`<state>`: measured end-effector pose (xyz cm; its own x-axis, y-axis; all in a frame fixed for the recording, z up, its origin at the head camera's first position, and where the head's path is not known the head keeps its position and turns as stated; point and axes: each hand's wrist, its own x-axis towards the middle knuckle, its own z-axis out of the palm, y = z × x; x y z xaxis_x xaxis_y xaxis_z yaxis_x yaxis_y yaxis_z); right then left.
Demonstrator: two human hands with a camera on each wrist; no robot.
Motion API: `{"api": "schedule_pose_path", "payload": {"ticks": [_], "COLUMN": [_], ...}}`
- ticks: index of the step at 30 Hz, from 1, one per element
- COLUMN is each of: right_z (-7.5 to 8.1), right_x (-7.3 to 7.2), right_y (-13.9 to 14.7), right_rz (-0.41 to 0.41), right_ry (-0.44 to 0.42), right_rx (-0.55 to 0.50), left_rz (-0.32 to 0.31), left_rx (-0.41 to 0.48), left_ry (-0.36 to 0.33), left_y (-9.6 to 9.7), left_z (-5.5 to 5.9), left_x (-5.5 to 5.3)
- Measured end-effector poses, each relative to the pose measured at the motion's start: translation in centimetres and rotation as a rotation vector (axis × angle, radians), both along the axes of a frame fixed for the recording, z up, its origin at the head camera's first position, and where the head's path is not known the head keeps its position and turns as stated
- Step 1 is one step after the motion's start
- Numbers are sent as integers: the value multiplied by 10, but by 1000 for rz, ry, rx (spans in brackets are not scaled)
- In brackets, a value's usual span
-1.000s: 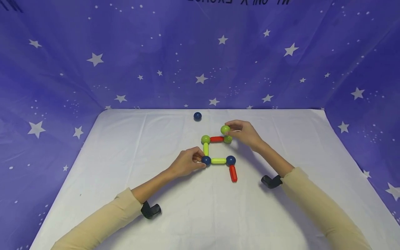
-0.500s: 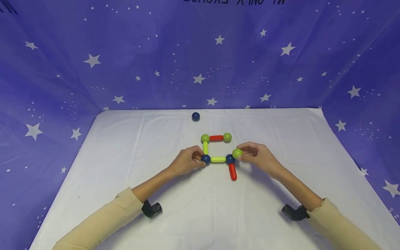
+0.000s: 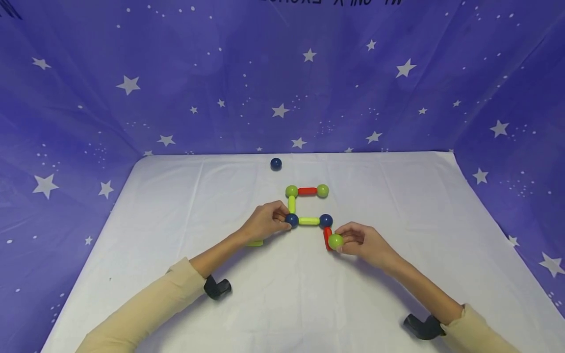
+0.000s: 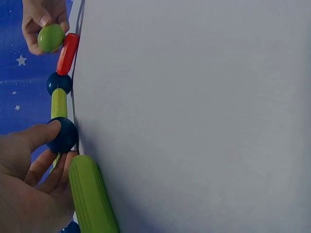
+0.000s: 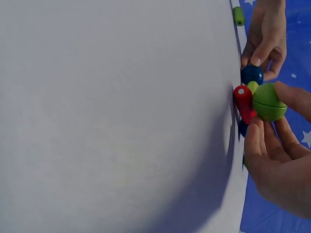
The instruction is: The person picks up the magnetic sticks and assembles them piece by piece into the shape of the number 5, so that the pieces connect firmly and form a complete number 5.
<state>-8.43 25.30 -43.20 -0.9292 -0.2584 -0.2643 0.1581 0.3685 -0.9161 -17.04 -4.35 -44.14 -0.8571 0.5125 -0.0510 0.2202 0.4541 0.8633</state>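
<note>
My left hand point(image 3: 266, 224) pinches a blue ball point(image 4: 64, 135) at a corner of a chain of balls and rods on the white table. From that ball one yellow-green rod point(image 3: 292, 204) runs back to a green ball point(image 3: 291, 191), and another yellow-green rod point(image 3: 309, 221) runs right to a second blue ball point(image 3: 325, 220). A red rod point(image 3: 307, 191) links the back green ball to another green ball point(image 3: 323, 190). A second red rod point(image 5: 244, 103) points toward me from the right blue ball. Close beside its near end, my right hand point(image 3: 367, 245) pinches a loose green ball point(image 5: 269, 102).
A loose blue ball point(image 3: 275, 164) lies near the table's back edge. Partly hidden under my left wrist is a loose green rod point(image 4: 92, 194). Black wrist cameras hang below both sleeves. A purple star-printed cloth point(image 3: 247, 73) stands behind the white table point(image 3: 273, 304).
My right hand has carried its green ball from above the back right corner toward me, to the near red rod. The left hand stays on its blue ball. A green rod now shows under the left wrist.
</note>
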Motion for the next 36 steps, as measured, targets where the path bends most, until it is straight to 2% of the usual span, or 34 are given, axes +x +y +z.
{"api": "schedule_pose_path", "payload": {"ticks": [10, 16, 36], "right_z": [-3, -4, -5], "right_x": [16, 21, 22], "right_y": [-2, -5, -12], "right_rz": [10, 11, -16], "right_ry": [-33, -25, 1], "right_rx": [14, 14, 55], "left_rz": [7, 14, 18], "left_rx": [-21, -16, -31], "left_ry": [12, 6, 27], "left_y": [1, 1, 2], "left_z": [0, -1, -1], "left_x": [-3, -4, -2]}}
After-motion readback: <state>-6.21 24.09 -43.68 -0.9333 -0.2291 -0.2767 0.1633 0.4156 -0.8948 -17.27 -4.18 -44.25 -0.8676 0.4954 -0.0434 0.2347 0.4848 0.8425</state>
